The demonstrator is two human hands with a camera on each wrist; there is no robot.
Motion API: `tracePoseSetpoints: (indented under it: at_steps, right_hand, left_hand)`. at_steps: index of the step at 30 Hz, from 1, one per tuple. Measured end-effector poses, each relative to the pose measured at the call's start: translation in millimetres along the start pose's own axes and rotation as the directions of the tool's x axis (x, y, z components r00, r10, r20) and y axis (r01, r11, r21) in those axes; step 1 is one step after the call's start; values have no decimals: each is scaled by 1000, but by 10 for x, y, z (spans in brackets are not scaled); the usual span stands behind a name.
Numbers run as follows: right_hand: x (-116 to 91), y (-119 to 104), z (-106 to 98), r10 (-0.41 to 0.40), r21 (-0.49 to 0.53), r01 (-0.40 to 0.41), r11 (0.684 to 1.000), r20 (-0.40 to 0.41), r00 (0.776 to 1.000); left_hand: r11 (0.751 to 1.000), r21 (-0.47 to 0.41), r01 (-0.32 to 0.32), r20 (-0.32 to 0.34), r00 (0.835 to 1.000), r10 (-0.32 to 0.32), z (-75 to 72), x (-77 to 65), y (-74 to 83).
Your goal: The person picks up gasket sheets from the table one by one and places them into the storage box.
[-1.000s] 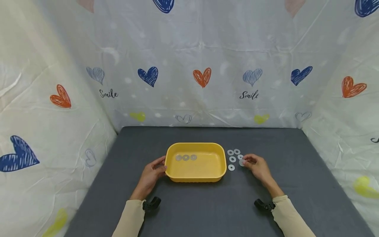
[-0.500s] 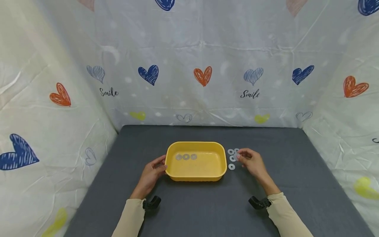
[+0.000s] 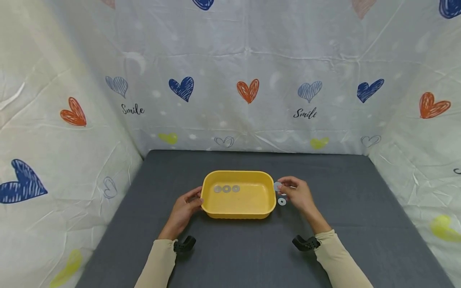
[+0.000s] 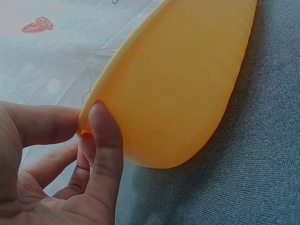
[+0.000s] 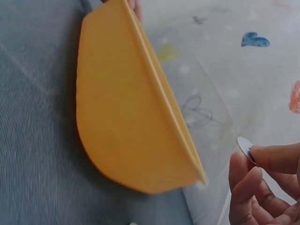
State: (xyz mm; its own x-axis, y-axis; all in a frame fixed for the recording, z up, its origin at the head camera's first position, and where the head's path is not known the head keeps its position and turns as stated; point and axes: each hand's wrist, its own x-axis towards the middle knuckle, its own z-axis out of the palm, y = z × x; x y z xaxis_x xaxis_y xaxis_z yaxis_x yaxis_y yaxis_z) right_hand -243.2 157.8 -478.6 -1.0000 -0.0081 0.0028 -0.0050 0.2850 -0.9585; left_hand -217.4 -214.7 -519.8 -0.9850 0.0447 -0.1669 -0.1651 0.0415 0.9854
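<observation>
Tray, yellow, sits on dark table. 3 flat washers in a row inside, nearer its far left. Left hand: grip clamped on the tray's left rim. Right hand: grip pinching 1 held washer, raised just beside the right rim. 1 loose washer on the table nearby. Heart-print curtain behind.
</observation>
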Motion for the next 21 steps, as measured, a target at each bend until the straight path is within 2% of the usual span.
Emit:
tracePoseSetpoints:
  at_steps: [14, 21]
  right_hand:
    - [46, -146, 345, 3, 136, -16, 991, 96, 995]
    - [89, -226, 524, 28, 156, -48, 987, 130, 991]
  left_hand:
    - [1000, -1, -4, -5, 1000, 4, 8, -13, 3]
    - [1000, -6, 0, -1, 1000, 0, -2, 14, -5]
